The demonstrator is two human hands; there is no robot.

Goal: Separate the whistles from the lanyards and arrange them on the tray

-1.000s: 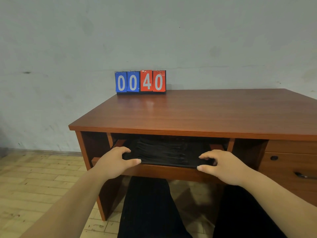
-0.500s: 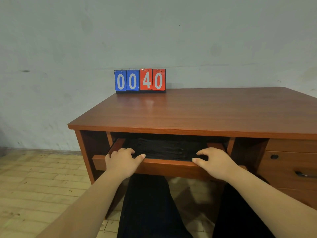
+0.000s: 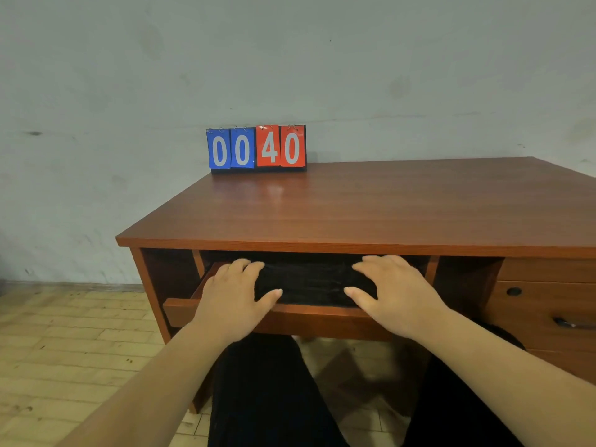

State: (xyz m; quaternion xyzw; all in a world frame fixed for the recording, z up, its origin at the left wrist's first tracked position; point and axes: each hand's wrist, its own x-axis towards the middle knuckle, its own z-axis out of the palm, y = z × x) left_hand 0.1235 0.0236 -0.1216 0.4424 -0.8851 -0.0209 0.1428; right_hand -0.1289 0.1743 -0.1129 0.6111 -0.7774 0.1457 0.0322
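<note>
A shallow wooden drawer point(image 3: 180, 312) is pulled partway out from under the desk top point(image 3: 354, 214). Inside it lies a flat black thing point(image 3: 312, 282) with a ridged, dark surface; I cannot make out whistles or lanyards on it. My left hand point(image 3: 235, 295) rests on its left end, fingers spread and reaching back into the drawer. My right hand point(image 3: 396, 295) lies on its right end in the same way. Both thumbs point inward over the black surface. The back of the drawer is hidden in shadow under the desk.
A flip scoreboard point(image 3: 256, 150) reading 00 40 stands at the desk's far left edge, against the wall. Closed drawers point(image 3: 548, 304) with a dark handle point(image 3: 572, 324) fill the desk's right side. My legs in black trousers point(image 3: 267, 398) are under the drawer. Tiled floor lies to the left.
Both hands left the drawer's front edge and moved forward onto the black thing inside. The drawer sits further out than one second ago.
</note>
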